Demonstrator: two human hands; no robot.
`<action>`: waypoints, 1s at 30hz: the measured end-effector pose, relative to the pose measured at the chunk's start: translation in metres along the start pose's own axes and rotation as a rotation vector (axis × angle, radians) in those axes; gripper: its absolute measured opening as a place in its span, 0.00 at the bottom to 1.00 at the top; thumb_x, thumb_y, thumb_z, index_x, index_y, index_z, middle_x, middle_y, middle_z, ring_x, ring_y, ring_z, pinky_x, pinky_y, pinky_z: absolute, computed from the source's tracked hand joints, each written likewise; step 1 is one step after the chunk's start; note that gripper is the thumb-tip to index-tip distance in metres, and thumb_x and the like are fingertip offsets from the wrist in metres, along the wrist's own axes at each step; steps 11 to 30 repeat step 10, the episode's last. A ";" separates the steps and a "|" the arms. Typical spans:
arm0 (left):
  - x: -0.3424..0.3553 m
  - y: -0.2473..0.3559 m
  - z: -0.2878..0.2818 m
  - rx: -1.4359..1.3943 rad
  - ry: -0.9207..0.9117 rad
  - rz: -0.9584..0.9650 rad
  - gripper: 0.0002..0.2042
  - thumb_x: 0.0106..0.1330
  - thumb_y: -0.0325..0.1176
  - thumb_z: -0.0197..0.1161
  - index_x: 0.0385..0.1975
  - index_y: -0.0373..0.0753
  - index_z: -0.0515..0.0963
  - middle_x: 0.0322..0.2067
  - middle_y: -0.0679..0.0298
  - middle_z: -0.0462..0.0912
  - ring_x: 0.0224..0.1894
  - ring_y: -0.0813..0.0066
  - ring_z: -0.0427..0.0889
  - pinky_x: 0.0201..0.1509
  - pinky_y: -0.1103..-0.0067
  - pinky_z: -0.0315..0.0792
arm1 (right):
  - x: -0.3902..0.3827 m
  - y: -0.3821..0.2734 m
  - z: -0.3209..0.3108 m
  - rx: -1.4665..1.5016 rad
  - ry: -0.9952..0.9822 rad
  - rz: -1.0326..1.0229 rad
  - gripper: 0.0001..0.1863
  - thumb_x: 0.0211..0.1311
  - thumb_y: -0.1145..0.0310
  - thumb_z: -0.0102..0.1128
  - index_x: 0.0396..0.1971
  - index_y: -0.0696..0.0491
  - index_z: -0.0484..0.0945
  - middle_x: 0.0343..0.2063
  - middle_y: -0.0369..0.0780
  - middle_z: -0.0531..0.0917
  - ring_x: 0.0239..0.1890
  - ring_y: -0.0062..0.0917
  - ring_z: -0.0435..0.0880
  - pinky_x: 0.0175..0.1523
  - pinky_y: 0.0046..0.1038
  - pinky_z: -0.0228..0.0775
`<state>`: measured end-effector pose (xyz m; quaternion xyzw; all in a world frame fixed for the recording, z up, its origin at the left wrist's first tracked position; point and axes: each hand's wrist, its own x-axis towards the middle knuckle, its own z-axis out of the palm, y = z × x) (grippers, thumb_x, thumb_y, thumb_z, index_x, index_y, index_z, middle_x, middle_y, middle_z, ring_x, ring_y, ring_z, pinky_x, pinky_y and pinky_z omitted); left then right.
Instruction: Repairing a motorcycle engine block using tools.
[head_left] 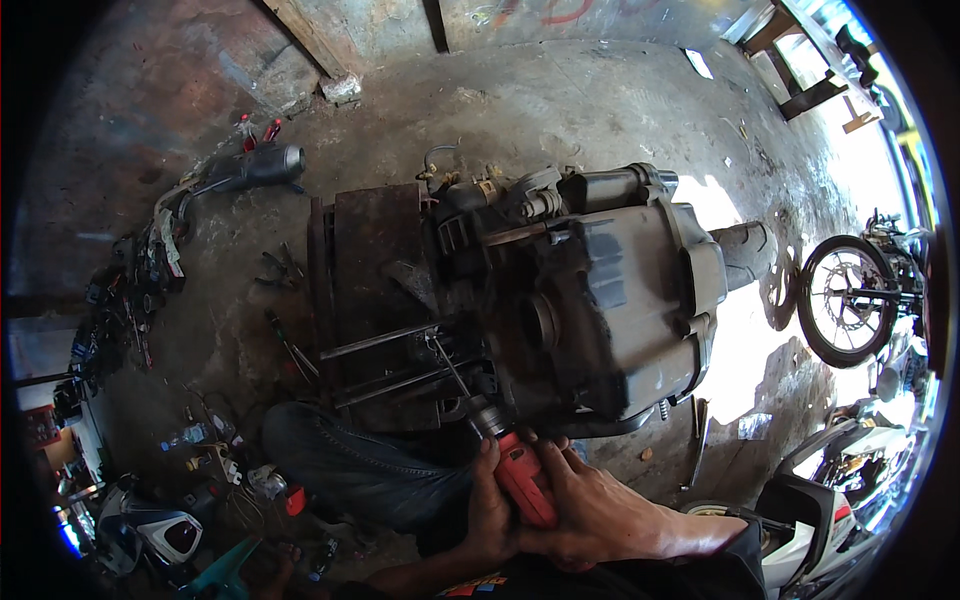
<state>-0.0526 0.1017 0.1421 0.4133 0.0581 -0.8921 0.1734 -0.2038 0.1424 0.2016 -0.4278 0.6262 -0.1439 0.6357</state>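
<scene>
A red power drill (522, 482) is held low in front of me, its chuck (488, 417) pointing up and to the left. My left hand (488, 505) wraps its left side, thumb along the body near the chuck. Around the right side and rear closes my right hand (600, 510). From the chuck a long thin bit (452, 368) reaches a dark metal bracket on a large engine assembly (640, 290); whether the tip is inside a hole cannot be made out. Metal rods (380, 342) stick out leftward beside the bit, over a rusty metal plate (375, 235).
Pliers (280, 268) and a screwdriver (290, 345) lie on the floor left of the plate. A muffler (255, 170) and a heap of parts (120, 300) are farther left. My bent knee (350, 465) is beside the assembly. A motorcycle wheel (848, 300) stands at right.
</scene>
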 end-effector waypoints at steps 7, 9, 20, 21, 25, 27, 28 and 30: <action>-0.002 -0.003 0.001 -0.015 0.035 -0.012 0.28 0.71 0.63 0.50 0.53 0.43 0.70 0.55 0.53 0.77 0.59 0.59 0.76 0.67 0.62 0.68 | -0.001 0.001 -0.002 0.012 -0.015 0.006 0.58 0.52 0.49 0.71 0.70 0.66 0.43 0.59 0.72 0.62 0.55 0.69 0.73 0.57 0.53 0.73; -0.001 -0.004 0.002 -0.040 0.010 0.016 0.28 0.71 0.63 0.50 0.54 0.43 0.70 0.55 0.53 0.76 0.60 0.58 0.76 0.68 0.61 0.68 | -0.001 0.002 -0.002 -0.001 -0.014 0.005 0.59 0.53 0.49 0.71 0.71 0.65 0.43 0.61 0.73 0.59 0.56 0.69 0.72 0.58 0.52 0.73; -0.002 -0.004 0.002 -0.051 0.024 -0.006 0.29 0.71 0.64 0.51 0.54 0.43 0.70 0.56 0.53 0.76 0.61 0.57 0.75 0.68 0.61 0.68 | -0.001 0.002 -0.001 -0.012 -0.012 0.026 0.59 0.53 0.49 0.70 0.72 0.64 0.42 0.64 0.74 0.56 0.57 0.69 0.71 0.60 0.52 0.73; -0.002 -0.004 0.002 -0.051 0.024 -0.006 0.29 0.71 0.64 0.51 0.54 0.43 0.70 0.56 0.53 0.76 0.61 0.57 0.75 0.68 0.61 0.68 | -0.001 0.002 -0.001 -0.012 -0.012 0.026 0.59 0.53 0.49 0.70 0.72 0.64 0.42 0.64 0.74 0.56 0.57 0.69 0.71 0.60 0.52 0.73; -0.002 -0.004 0.002 -0.051 0.024 -0.006 0.29 0.71 0.64 0.51 0.54 0.43 0.70 0.56 0.53 0.76 0.61 0.57 0.75 0.68 0.61 0.68 | -0.001 0.002 -0.001 -0.012 -0.012 0.026 0.59 0.53 0.49 0.70 0.72 0.64 0.42 0.64 0.74 0.56 0.57 0.69 0.71 0.60 0.52 0.73; -0.002 -0.004 0.002 -0.051 0.024 -0.006 0.29 0.71 0.64 0.51 0.54 0.43 0.70 0.56 0.53 0.76 0.61 0.57 0.75 0.68 0.61 0.68 | -0.001 0.002 -0.001 -0.012 -0.012 0.026 0.59 0.53 0.49 0.70 0.72 0.64 0.42 0.64 0.74 0.56 0.57 0.69 0.71 0.60 0.52 0.73; -0.002 -0.004 0.002 -0.051 0.024 -0.006 0.29 0.71 0.64 0.51 0.54 0.43 0.70 0.56 0.53 0.76 0.61 0.57 0.75 0.68 0.61 0.68 | -0.001 0.002 -0.001 -0.012 -0.012 0.026 0.59 0.53 0.49 0.70 0.72 0.64 0.42 0.64 0.74 0.56 0.57 0.69 0.71 0.60 0.52 0.73; -0.002 -0.004 0.002 -0.051 0.024 -0.006 0.29 0.71 0.64 0.51 0.54 0.43 0.70 0.56 0.53 0.76 0.61 0.57 0.75 0.68 0.61 0.68 | -0.001 0.002 -0.001 -0.012 -0.012 0.026 0.59 0.53 0.49 0.70 0.72 0.64 0.42 0.64 0.74 0.56 0.57 0.69 0.71 0.60 0.52 0.73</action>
